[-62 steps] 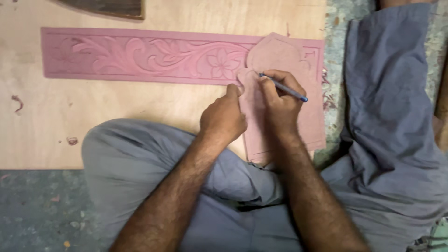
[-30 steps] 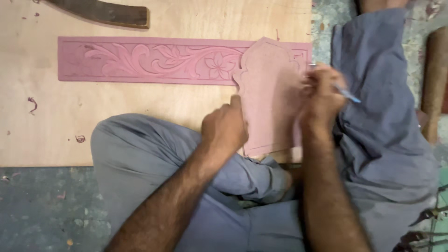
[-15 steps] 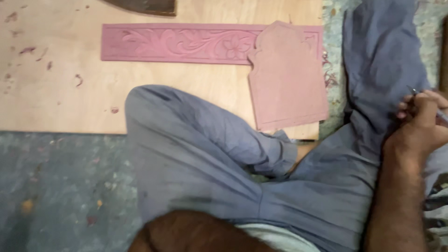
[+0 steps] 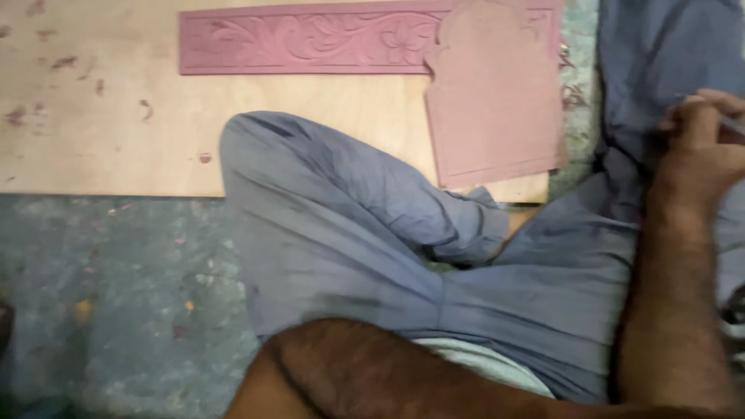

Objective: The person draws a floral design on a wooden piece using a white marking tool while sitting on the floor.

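Right hand (image 4: 702, 143) at far right edge of view, over blue-grey trouser leg (image 4: 644, 70), well apart from the work. Grip clenched, fingers curled around what looks like a thin pale tool (image 4: 733, 122); blurred, kind not certain. Left hand out of view; only the forearm (image 4: 372, 372) crossing the bottom of the frame, so its grip cannot be told.

Pink arch-topped panel (image 4: 497, 101) lying flat on the surface, a plywood board (image 4: 101, 132) on the floor (image 4: 101, 295). Upper part of panel overlapping the right end of a long pink carved strip (image 4: 310, 37) with leaf scrollwork; lower edge near the board's front edge. Bent knee (image 4: 334, 209) resting across the board just left of the panel. Neither hand touching panel or strip.

Judgement: a pause between passes on the panel, not a working stroke. Any further marking calls for bringing the right hand across to the panel, tool tip down, and for a steadying hand flat on the panel, since nothing pins it now and a loose overlap on the strip could let it slide.
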